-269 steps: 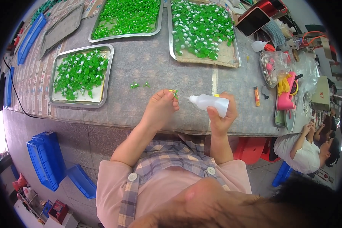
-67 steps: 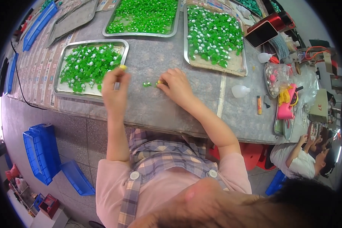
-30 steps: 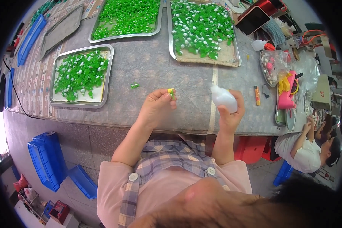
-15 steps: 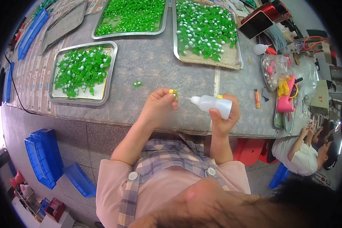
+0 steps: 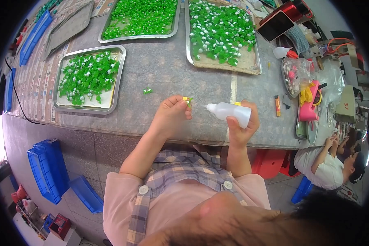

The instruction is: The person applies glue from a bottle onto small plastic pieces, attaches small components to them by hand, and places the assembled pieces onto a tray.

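Between the fingertips of my left hand (image 5: 173, 111) is a small green piece (image 5: 189, 101) with a bit of white on it; yellow tape wraps a finger there. My right hand (image 5: 245, 119) grips a translucent squeeze bottle (image 5: 229, 112) with a white cap, lying nearly level. Its thin nozzle points left toward the green piece, with a small gap between them. On the table, left of my hands, lie a few tiny green-and-white pieces (image 5: 147, 91). A metal tray (image 5: 118, 82) of green pieces with white balls stands further left.
Two more metal trays, one (image 5: 139, 37) of small green pieces and one (image 5: 250, 70) of green-and-white ones, stand at the back. A phone (image 5: 275, 26), an orange tube (image 5: 278, 105) and a pink tape dispenser (image 5: 309, 104) lie at right. Blue crates (image 5: 49, 170) are on the floor; another person (image 5: 324, 166) sits right.
Almost nothing differs. The bottle in my right hand has shifted very slightly to the right; my left hand keeps its place with the green piece.
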Action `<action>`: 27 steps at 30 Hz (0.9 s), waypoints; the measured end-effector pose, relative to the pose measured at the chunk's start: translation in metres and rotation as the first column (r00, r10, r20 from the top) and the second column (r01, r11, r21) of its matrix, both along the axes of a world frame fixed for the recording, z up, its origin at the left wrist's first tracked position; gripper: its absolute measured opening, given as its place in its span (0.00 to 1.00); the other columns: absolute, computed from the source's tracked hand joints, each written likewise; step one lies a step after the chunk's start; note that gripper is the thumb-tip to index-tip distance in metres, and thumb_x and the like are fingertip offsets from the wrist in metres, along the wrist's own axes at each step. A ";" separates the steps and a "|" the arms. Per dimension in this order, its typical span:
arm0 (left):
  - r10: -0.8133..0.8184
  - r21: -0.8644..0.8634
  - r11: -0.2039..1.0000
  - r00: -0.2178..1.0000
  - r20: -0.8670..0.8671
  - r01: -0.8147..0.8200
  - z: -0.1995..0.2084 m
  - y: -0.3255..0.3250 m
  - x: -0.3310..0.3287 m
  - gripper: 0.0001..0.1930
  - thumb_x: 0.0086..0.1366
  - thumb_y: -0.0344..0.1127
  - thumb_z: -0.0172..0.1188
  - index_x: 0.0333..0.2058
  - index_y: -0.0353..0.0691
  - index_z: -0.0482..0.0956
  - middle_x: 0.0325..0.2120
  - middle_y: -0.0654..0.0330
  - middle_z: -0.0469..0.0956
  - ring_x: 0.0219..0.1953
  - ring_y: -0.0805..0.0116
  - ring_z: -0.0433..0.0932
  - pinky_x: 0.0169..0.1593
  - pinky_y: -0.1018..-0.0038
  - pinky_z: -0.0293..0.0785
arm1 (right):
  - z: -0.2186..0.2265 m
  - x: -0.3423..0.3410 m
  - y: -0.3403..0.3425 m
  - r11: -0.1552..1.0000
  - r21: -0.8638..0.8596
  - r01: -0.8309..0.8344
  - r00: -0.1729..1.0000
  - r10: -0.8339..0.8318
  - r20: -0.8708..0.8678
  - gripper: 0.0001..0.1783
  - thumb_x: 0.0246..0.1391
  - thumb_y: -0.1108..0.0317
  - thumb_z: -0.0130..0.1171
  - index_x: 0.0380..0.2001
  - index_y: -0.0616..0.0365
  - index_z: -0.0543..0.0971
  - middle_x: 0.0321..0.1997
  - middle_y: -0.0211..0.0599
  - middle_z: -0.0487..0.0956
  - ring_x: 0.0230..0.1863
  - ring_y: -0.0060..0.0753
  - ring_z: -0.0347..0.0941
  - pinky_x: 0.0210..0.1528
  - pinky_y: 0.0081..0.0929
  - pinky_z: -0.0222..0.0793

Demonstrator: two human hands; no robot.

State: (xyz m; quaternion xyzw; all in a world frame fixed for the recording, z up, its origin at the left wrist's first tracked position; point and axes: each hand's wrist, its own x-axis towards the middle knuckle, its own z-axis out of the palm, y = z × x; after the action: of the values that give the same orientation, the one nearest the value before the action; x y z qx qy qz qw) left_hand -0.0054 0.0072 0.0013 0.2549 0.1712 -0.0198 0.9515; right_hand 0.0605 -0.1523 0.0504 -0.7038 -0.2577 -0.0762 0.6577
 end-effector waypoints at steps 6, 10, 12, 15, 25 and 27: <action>-0.009 0.032 0.999 1.000 -0.018 0.010 0.006 -0.002 0.000 0.08 0.53 0.36 0.50 0.21 0.39 0.64 0.17 0.64 0.66 0.19 0.78 0.66 0.24 0.84 0.66 | 0.002 0.001 0.001 0.998 0.060 0.031 0.999 -0.029 -0.040 0.18 0.33 0.63 0.62 0.26 0.59 0.67 0.21 0.28 0.67 0.22 0.15 0.61 0.23 0.12 0.57; -0.009 0.034 0.999 1.000 -0.022 0.010 0.006 -0.002 0.000 0.08 0.53 0.36 0.50 0.21 0.39 0.64 0.17 0.64 0.66 0.19 0.78 0.66 0.24 0.84 0.66 | 0.001 0.001 0.002 0.998 0.058 0.033 0.998 -0.030 -0.051 0.18 0.33 0.63 0.62 0.26 0.59 0.67 0.21 0.27 0.66 0.21 0.15 0.61 0.22 0.11 0.57; -0.011 0.042 0.999 0.999 -0.033 0.012 0.006 -0.001 0.000 0.09 0.53 0.36 0.50 0.21 0.39 0.64 0.17 0.64 0.66 0.19 0.78 0.65 0.24 0.84 0.66 | 0.000 0.001 0.002 0.998 0.053 0.039 0.998 -0.037 -0.046 0.18 0.33 0.63 0.62 0.26 0.59 0.67 0.21 0.27 0.66 0.20 0.14 0.61 0.21 0.10 0.56; -0.016 0.012 1.000 1.000 -0.010 0.016 0.005 -0.001 0.001 0.08 0.53 0.35 0.51 0.22 0.39 0.65 0.17 0.63 0.67 0.19 0.78 0.66 0.25 0.83 0.67 | 0.003 0.001 0.002 0.999 0.041 0.020 0.998 -0.017 -0.061 0.18 0.33 0.63 0.62 0.26 0.60 0.66 0.21 0.27 0.66 0.21 0.15 0.61 0.22 0.11 0.56; 0.160 0.333 0.928 0.986 0.055 -0.169 0.004 -0.002 -0.002 0.06 0.48 0.25 0.54 0.28 0.38 0.71 0.23 0.62 0.73 0.26 0.77 0.71 0.31 0.82 0.66 | -0.004 -0.003 -0.002 0.992 0.125 0.028 0.993 -0.013 -0.115 0.18 0.34 0.62 0.61 0.25 0.59 0.66 0.23 0.27 0.65 0.24 0.15 0.59 0.25 0.11 0.55; 0.165 0.347 0.921 0.984 0.062 -0.176 0.004 -0.001 -0.003 0.05 0.49 0.26 0.53 0.28 0.37 0.72 0.24 0.62 0.72 0.27 0.73 0.71 0.34 0.77 0.69 | -0.005 -0.003 -0.001 0.991 0.126 0.033 0.993 -0.018 -0.115 0.18 0.34 0.62 0.61 0.25 0.59 0.66 0.23 0.27 0.65 0.24 0.15 0.59 0.25 0.11 0.55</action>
State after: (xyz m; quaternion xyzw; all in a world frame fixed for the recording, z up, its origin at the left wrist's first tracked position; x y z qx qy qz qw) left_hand -0.0084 0.0062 0.0052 0.4050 0.1784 0.0978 0.8914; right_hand 0.0575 -0.1537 0.0459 -0.6667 -0.2053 -0.0606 0.7139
